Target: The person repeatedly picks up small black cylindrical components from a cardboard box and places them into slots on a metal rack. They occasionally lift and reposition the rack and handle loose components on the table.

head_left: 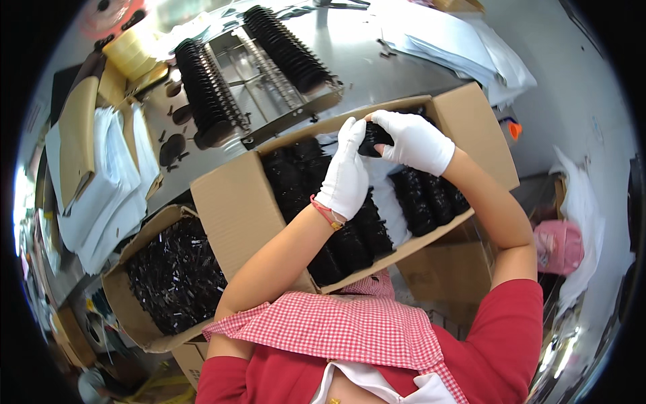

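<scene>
My right hand [416, 140], in a white glove with bare fingertips showing, grips a short stack of glossy black pieces [372, 139] above a cardboard box. The pieces look thin and closely layered; their exact kind is hard to tell. My left hand [345, 172], also white-gloved, stands upright at the stack's left side with its fingers straight and close together. Its thumb and palm side are partly hidden. Below my hands, the open cardboard box [235, 209] holds several rows of similar black pieces [350, 246], with white sheet material [391, 202] between some rows.
A metal rack [252, 81] with two rows of dark round pieces stands on the steel table [363, 64]. Loose dark lenses [172, 149] lie left of it. White paper sheets [437, 40] and bags [111, 182] flank the rack. A second box [145, 236] holds black scraps.
</scene>
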`<state>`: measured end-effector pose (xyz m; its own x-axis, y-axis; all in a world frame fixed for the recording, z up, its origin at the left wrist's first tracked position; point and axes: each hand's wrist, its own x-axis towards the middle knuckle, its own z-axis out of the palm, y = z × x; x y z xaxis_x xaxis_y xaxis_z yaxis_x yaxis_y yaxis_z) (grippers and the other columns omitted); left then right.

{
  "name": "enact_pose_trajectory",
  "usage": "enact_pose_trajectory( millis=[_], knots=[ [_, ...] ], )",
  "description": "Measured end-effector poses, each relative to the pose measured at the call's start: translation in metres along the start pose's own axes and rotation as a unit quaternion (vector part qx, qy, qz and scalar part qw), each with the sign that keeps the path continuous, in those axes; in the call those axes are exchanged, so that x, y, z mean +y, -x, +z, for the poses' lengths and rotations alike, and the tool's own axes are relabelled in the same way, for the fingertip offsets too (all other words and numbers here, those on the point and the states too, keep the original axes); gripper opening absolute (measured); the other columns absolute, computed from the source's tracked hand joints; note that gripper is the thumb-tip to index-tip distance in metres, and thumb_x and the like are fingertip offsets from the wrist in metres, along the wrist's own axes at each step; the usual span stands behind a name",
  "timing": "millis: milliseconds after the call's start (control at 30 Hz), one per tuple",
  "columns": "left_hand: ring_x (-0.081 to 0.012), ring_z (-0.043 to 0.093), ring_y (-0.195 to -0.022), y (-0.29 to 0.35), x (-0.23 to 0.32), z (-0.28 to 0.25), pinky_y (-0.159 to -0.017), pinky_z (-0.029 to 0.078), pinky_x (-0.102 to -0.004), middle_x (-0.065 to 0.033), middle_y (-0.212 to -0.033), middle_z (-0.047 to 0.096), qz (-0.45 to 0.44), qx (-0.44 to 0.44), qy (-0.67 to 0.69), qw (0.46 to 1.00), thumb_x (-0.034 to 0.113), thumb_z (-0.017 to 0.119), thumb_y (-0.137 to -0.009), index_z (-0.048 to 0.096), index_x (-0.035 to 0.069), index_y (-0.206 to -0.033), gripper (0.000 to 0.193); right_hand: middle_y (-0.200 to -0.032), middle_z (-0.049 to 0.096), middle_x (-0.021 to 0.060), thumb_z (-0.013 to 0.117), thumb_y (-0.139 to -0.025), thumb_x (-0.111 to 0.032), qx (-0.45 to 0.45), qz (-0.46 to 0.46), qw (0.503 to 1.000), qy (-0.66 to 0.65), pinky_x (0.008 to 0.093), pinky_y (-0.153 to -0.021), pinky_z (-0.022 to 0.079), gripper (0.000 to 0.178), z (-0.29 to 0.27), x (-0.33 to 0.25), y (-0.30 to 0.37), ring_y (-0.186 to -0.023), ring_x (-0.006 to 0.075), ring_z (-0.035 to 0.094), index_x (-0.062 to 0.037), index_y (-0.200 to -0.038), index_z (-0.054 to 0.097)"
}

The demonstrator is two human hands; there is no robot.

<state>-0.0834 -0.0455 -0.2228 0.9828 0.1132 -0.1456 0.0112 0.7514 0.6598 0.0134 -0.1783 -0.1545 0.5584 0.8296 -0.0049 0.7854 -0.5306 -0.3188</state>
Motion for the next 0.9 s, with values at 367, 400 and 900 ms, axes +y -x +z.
enact_pose_trajectory(
  millis=[367, 400, 900],
  knots=[
    [-0.021, 0.06, -0.116, 0.023, 0.055, -0.043, -0.098, 0.045, -0.035, -0.0122, -0.129, 0.063, 0.141, -0.021, -0.167, 0.976, 0.026, 0.051, -0.103, 0.055, 0.003, -0.132, 0.037, -0.084, 0.064, 0.0142, 0.069, -0.084, -0.02, 0.1, 0.01, 0.99, 0.095, 0.0472, -0.075, 0.046, 0.017, 0.081, 0.052, 0.053, -0.085, 0.0371, 0.062, -0.0056, -0.089, 0.062],
    [-0.0191, 0.062, -0.11, 0.027, 0.068, -0.048, -0.095, 0.047, -0.0328, -0.0108, -0.124, 0.064, 0.174, -0.007, -0.215, 0.961, 0.017, 0.052, -0.102, 0.057, 0.003, -0.126, 0.028, -0.082, 0.062, 0.0129, 0.069, -0.081, -0.018, 0.118, 0.013, 0.985, 0.122, 0.0464, -0.075, 0.046, 0.014, 0.091, 0.055, 0.05, -0.083, 0.0349, 0.061, -0.0077, -0.084, 0.061],
    [-0.035, 0.068, -0.104, -0.024, 0.221, -0.137, -0.092, 0.052, -0.0378, -0.0258, -0.107, 0.069, 0.037, 0.085, -0.787, 0.61, 0.049, 0.084, -0.068, 0.054, -0.007, -0.117, 0.08, -0.076, 0.068, 0.0101, 0.071, -0.085, -0.025, 0.199, -0.174, 0.963, -0.051, 0.0415, -0.087, 0.048, 0.015, 0.103, -0.055, -0.136, -0.082, 0.0309, 0.066, -0.0099, -0.086, 0.07]
  ],
)
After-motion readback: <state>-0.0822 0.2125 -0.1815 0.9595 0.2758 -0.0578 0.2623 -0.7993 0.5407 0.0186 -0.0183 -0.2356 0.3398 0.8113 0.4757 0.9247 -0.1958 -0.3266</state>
